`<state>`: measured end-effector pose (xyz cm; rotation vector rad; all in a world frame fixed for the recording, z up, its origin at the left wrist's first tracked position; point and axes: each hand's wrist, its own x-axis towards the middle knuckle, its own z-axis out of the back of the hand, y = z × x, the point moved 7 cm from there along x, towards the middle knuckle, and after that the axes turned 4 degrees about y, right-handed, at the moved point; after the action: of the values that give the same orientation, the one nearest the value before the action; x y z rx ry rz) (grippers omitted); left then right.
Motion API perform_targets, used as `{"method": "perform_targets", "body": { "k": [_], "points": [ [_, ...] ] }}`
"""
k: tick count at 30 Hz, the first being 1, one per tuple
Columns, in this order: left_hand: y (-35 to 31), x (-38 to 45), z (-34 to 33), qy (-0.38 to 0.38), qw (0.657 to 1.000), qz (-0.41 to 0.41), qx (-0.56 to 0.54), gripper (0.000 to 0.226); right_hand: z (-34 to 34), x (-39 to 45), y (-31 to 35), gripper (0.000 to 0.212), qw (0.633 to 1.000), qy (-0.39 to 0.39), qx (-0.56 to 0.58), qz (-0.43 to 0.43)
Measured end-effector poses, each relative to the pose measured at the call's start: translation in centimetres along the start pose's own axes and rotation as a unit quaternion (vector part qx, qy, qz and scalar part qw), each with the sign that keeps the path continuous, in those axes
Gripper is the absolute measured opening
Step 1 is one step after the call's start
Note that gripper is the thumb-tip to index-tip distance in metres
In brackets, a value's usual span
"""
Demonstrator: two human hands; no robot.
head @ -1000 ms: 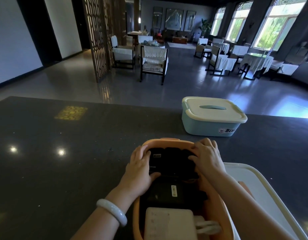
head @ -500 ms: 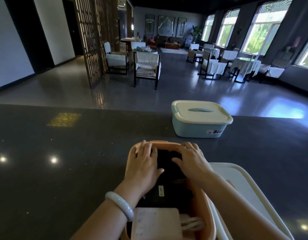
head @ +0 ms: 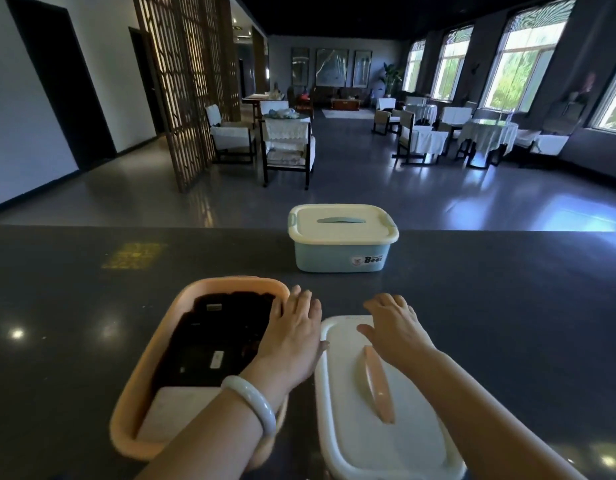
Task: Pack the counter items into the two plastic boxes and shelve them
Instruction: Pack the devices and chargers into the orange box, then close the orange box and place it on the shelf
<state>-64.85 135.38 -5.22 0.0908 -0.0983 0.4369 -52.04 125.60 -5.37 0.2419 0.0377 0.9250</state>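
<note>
Under right hand — lid; beside left hand — box.

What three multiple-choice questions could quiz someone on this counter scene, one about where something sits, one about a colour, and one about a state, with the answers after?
1. Where does the loose white lid lie?
A. On the counter, right of the orange box
B. On the blue box
C. On the floor

2. What colour is the handle on that lid?
A. Green
B. Black
C. Orange-pink

3. What state is the orange box in?
A. Lidded and empty
B. Open, with dark items inside
C. Tipped on its side

Answers:
1 A, the lid lies flat on the dark counter beside the orange box, under the right hand.
2 C, the raised strip along its middle is orange-pink.
3 B, no lid covers it and black items fill it, with the left hand over its right rim; the blue box is the lidded one.
</note>
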Motion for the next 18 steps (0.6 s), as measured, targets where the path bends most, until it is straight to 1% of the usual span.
{"method": "perform_targets", "body": {
  "k": [4, 7, 10, 13, 14, 16, 18],
  "points": [
    [-5.4, -0.1, -1.8, 0.017, 1.0, 0.007, -0.007, 0.068, -0.1, -2.5, -5.5, 0.049, 1.0, 0.016, -0.007, -0.005],
    [-8.0, -0.7, -4.1, 0.049, 0.998, 0.021, -0.014, 0.066, -1.1, -4.4, -8.8, 0.048, 0.999, 0.037, -0.016, -0.011],
    [-9.2, -1.9, -7.1, 0.095, 0.994, 0.044, 0.0, 0.065, -3.0, -5.9, -11.4, 0.048, 0.997, 0.07, -0.021, -0.029],
    [-8.7, -3.3, -9.7, 0.121, 0.988, 0.1, -0.01, 0.062, -5.4, -7.2, -13.3, 0.048, 0.992, 0.112, -0.025, -0.055],
    [-8.3, -3.8, -10.3, 0.12, 0.985, 0.125, -0.025, 0.064, -6.3, -7.5, -13.7, 0.049, 0.99, 0.124, -0.023, -0.064],
    [-7.4, -4.3, -11.0, 0.114, 0.976, 0.174, -0.07, 0.076, -7.7, -8.1, -14.5, 0.054, 0.988, 0.133, -0.008, -0.078],
    [-6.6, -4.4, -11.6, 0.116, 0.961, 0.22, -0.117, 0.09, -8.7, -8.5, -14.9, 0.057, 0.989, 0.117, 0.021, -0.093]
  ]
}}
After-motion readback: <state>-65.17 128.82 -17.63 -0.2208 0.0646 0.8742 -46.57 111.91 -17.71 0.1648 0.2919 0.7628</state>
